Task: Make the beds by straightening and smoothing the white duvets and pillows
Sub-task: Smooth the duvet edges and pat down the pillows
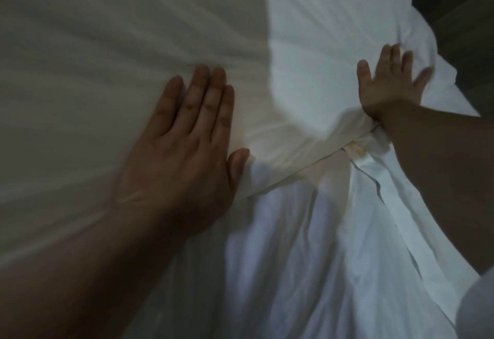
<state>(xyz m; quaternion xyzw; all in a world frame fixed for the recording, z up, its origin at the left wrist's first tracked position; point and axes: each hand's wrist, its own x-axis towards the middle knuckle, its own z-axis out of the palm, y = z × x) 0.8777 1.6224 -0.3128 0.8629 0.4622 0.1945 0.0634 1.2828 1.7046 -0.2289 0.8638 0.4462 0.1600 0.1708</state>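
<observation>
The white duvet lies in loose folds at the bed's near edge, so smoothing looks only part done, while the left hand presses off-white bedding with straight fingers and the right hand, splayed open, flattens the pillow.

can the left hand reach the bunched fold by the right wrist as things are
Probably yes. The left hand lies flat on the duvet, thumb near the bunched fold; only bare fabric lies between. The right hand presses just beyond it.
</observation>
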